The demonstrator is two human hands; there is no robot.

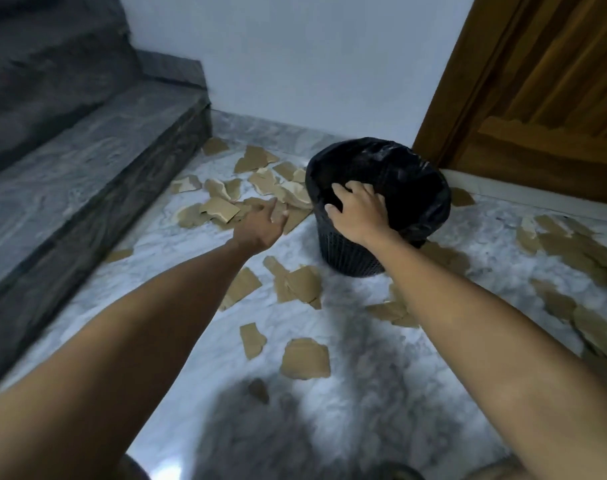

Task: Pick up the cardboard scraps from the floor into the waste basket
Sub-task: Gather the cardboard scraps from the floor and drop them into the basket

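A black mesh waste basket (350, 258) lined with a black bag stands on the marble floor near the door. My right hand (355, 213) rests on its near rim, fingers curled over the edge into the bag. My left hand (260, 225) reaches out with straight fingers over a heap of brown cardboard scraps (219, 209) left of the basket; it holds nothing. More scraps lie in front of the basket (305, 358), beside it (295, 282) and to the right (572, 251).
Dark stone stairs (87, 161) rise along the left. A wooden door (537, 98) and its frame stand at the back right, with a white wall between. The white marble floor (364, 393) runs from the stairs to the door.
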